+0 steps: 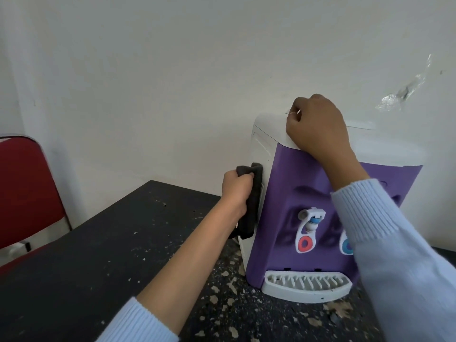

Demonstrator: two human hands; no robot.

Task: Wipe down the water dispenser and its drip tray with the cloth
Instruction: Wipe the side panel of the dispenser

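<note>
Water dispenser (278, 230) sits on the dark, speckled table (98, 255), back close to the white wall (172, 70). The left hand (235, 187) is clenched round a dark grey cloth (251, 206), which is bunched and pressed flat against the dispenser's left side panel about mid-height, with its tail hanging down along that panel. So the side is the face being wiped right now. The right hand (318, 122) is on the dispenser's white top with fingers curled under and knuckles up; can't tell whether they hook an edge or just rest there as a fist. My read is that it's a brace: the unit looks light, and sideways pressure from the cloth would slide or tip it without weight on top. The right forearm crosses the purple front, and its sleeve (370, 218) covers part of the blue tap (346, 245); the red tap (307, 233) is in plain sight. The drip tray (306, 286) is at the foot of the dispenser's front, slotted grille up, and neither hand is on it — I'd count it, the front and the tap recesses as still to do. A red chair (22, 183) stands well off to the dispenser's left, beyond the table edge. Risk: the cloth snagging a tap lever when it moves to the front.
</note>
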